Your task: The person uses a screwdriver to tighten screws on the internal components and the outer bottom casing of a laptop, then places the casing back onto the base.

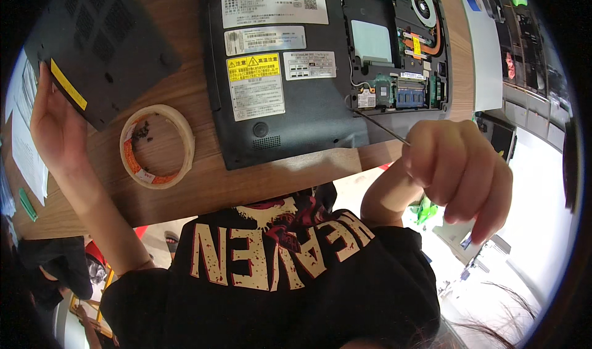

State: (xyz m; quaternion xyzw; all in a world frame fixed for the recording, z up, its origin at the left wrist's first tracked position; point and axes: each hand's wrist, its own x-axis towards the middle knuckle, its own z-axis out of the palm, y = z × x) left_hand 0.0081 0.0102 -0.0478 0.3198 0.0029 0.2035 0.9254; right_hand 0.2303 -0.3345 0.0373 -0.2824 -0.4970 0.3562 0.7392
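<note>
An upturned black laptop (314,118) lies on the table, its bottom covered in labels. At its right side the compartment is uncovered, showing a fan (423,5), a copper heat pipe (439,37) and a memory module (411,98). My right hand (459,173) is closed round a thin screwdriver (383,127), its handle hidden in my fingers. The shaft's tip reaches the compartment's near left corner; contact there is unclear. To the left, my left hand (58,127) grips a black cover panel (132,53) by its edge, beside a yellow label, holding it tilted.
A tape roll (189,140) lies on the wooden table (203,192), with several small dark screws (143,131) inside its ring. Papers (28,139) and a green strip (28,205) are at the left edge. Another person's dark-clothed legs (58,269) show at lower left.
</note>
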